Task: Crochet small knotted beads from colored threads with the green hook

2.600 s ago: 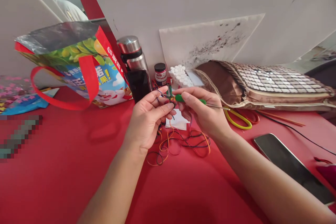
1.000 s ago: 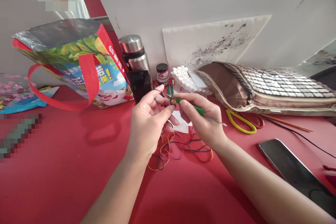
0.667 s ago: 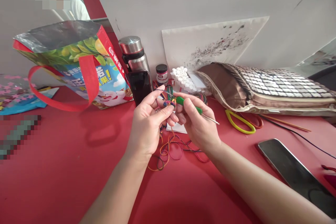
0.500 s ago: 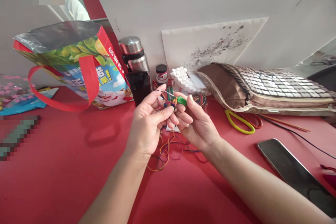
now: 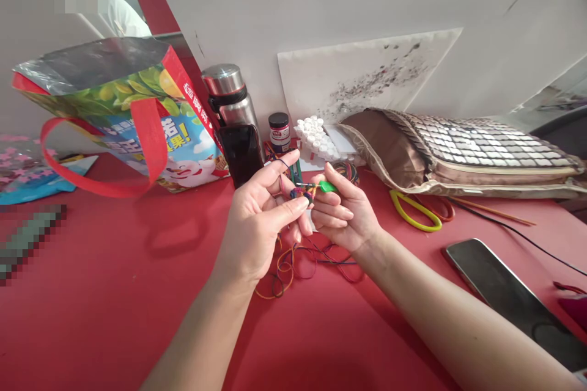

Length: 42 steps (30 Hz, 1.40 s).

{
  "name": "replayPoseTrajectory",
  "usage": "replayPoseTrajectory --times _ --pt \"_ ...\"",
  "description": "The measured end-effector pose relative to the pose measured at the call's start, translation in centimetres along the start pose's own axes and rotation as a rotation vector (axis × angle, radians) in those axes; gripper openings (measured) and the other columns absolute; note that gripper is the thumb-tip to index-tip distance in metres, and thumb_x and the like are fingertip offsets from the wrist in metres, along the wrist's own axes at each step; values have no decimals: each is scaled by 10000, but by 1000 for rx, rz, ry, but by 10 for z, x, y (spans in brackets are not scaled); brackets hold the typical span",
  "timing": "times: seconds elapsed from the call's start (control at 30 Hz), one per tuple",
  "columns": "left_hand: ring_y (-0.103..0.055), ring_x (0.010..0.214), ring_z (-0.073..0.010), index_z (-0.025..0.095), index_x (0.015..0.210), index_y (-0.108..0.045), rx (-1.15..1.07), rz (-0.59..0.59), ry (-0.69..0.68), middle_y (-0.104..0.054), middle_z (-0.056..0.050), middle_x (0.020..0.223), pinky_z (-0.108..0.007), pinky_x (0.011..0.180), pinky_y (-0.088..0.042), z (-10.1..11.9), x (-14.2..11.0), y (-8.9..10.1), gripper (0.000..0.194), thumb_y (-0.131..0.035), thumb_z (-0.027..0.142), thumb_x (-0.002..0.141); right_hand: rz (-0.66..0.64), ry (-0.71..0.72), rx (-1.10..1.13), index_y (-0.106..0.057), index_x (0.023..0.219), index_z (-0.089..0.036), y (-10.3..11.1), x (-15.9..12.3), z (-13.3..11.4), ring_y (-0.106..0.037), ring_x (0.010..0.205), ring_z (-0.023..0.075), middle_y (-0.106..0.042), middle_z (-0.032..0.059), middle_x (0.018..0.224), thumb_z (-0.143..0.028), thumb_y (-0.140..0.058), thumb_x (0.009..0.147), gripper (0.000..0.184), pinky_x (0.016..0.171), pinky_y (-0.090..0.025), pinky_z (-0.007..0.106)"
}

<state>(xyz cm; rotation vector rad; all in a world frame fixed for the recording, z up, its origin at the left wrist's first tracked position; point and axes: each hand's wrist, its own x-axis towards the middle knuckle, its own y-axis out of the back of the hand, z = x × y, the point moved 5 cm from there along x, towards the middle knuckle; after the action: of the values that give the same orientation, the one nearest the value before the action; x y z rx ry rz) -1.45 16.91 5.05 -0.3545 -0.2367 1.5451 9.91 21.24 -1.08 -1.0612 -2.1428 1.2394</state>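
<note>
My right hand (image 5: 343, 211) is closed on the green handle of a crochet hook (image 5: 327, 186). The hook's thin metal shaft points left into a small multicoloured piece of crochet work (image 5: 302, 194). My left hand (image 5: 263, 208) pinches that piece between thumb and fingers, and a strand of cord runs over its raised index finger. Below both hands, loose orange, red and dark cord (image 5: 293, 263) lies in loops on the red table (image 5: 137, 305). Behind my right fingertips sits a ball of multicoloured cord (image 5: 346, 172), partly hidden.
A shopping bag (image 5: 183, 159), a steel flask (image 5: 238, 107) and an upright phone (image 5: 239, 156) stand at the left. Behind are a jar (image 5: 279, 128) and white-capped bottles (image 5: 316, 137). To the right lie a cushion (image 5: 389, 146), yellow-handled scissors (image 5: 415, 211) and another phone (image 5: 509, 293).
The hook has swung from a downward slant to nearly level, and its handle has shifted slightly right with my right hand. My left index finger has straightened somewhat. The whole view has moved slightly.
</note>
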Motion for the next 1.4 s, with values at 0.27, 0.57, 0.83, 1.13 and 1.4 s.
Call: replayPoseTrajectory --times 0.27,0.57,0.83,1.13,1.4 --pt "-677 466 -123 202 1297 -791 57 -15 -12 -646 38 768 -199 371 -468 4 -5 -1 561 -840 107 746 -42 8 -85 -810 811 -141 0 -3 -8 -46 325 -3 -359 -121 472 -415 -627 1064 415 286 -194 97" --pt "-650 431 -103 225 1233 -832 36 -19 -21 -634 45 757 -181 340 -428 10 -7 0 545 -833 90 705 -78 30 -133 -819 812 -132 -4 -6 -14 -50 322 -17 -389 -115 469 -362 -664 1031 353 297 -200 89" --pt "-647 417 -99 197 1277 -806 25 -22 -11 -650 58 740 -164 333 -435 11 -7 -1 607 -837 94 680 -62 35 -133 -839 802 -123 -5 -7 -21 -59 324 -17 -432 -96 459 -267 -584 1051 385 306 -247 79" --pt "-647 430 -89 192 1327 -785 57 -23 -41 -643 56 751 -157 342 -447 12 -6 0 607 -813 102 727 -40 62 -211 -824 783 -124 -7 -8 -25 -82 322 -18 -437 -97 458 -306 -672 996 319 308 -217 93" --pt "-630 468 -80 246 1389 -765 237 1 -167 -598 50 773 -174 368 -472 13 -11 4 586 -761 97 822 58 146 -329 -811 716 -127 -9 -10 -35 -142 324 -16 -451 -88 449 -388 -834 861 300 322 -166 138"
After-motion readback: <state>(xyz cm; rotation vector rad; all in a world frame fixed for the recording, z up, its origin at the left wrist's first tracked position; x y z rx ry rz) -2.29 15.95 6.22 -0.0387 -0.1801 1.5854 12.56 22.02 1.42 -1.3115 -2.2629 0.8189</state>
